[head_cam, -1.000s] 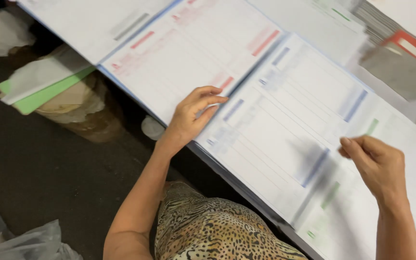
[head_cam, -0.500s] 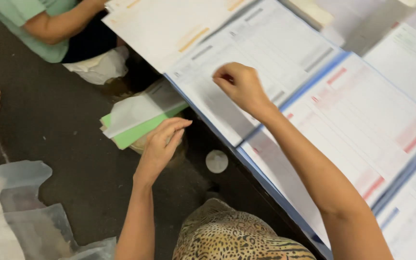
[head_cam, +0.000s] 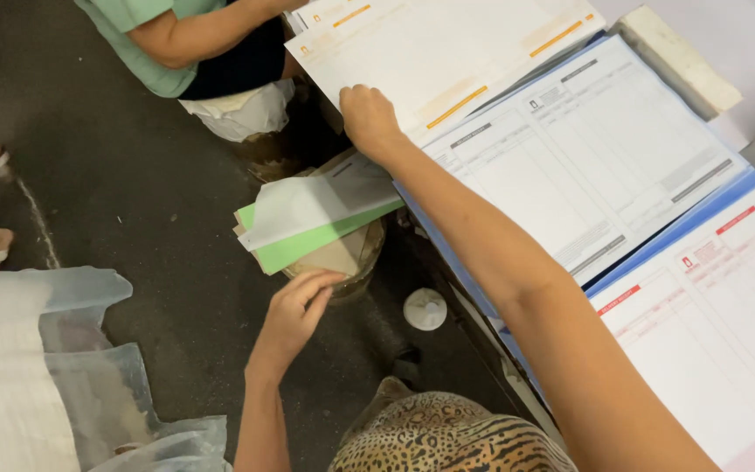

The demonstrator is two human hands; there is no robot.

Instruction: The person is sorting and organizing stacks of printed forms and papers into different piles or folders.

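Two hands going at once: left hand [head_cam: 297, 308], fingers loosely curled and holding nothing, is reaching for the green-and-white paper stack [head_cam: 312, 218] on the low stool, while right hand [head_cam: 369, 118], fingers closed, is pinning the printed sheet [head_cam: 587, 157]; I'd be gripping the stack's near edge.

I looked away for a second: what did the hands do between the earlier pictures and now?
The left hand left the printed sheets and dropped toward the green and white paper stack beside the table. The right hand crossed to the left edge of the blue-lined form. The sheets stayed laid out; neither hand holds anything.
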